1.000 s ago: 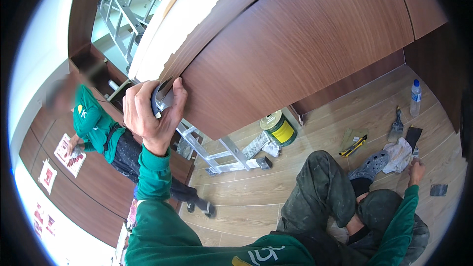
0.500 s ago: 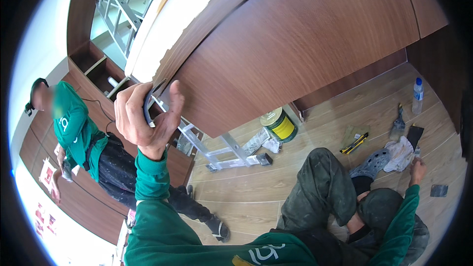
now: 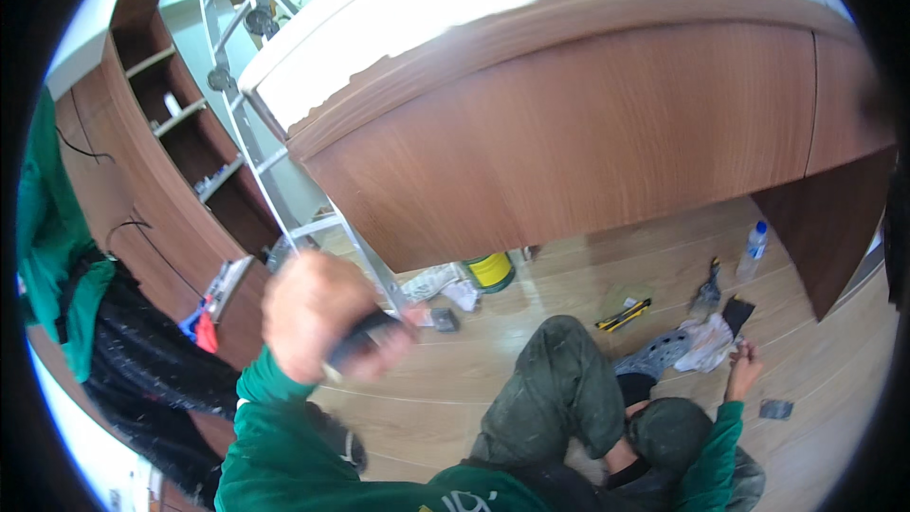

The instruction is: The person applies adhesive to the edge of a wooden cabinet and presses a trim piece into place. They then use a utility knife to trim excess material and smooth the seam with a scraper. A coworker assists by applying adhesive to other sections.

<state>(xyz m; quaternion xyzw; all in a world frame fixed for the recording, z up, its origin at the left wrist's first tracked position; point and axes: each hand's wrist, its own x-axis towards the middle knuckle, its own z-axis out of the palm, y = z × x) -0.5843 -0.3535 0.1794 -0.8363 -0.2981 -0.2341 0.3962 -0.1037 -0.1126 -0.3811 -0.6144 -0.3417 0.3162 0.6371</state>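
And here's your left hand [image 3: 327, 320], blurred, raised near the lower left corner of the brown wood-grain counter [image 3: 569, 142], its fingers curled and its thumb wrapped around a dark, curved, pale-edged piece [image 3: 362, 339]. That piece sits right in your grip, apart from the counter. It looks light and thin, probably a little springy, and I'd judge it hard to break; pinching it by its two long edges, thumb against fingers, should suit it. What it's made of, the blur won't tell.

Over on the right, your right hand [image 3: 745, 372] is low by the floor [image 3: 531, 346], fingers partly bent, just beside a crumpled white cloth [image 3: 703, 343] and a flat black rectangular strip [image 3: 737, 311]. Whether those fingers are pinching anything, I can't tell. A flat grey square [image 3: 775, 409] lies near it, on the floor, out of its grasp.
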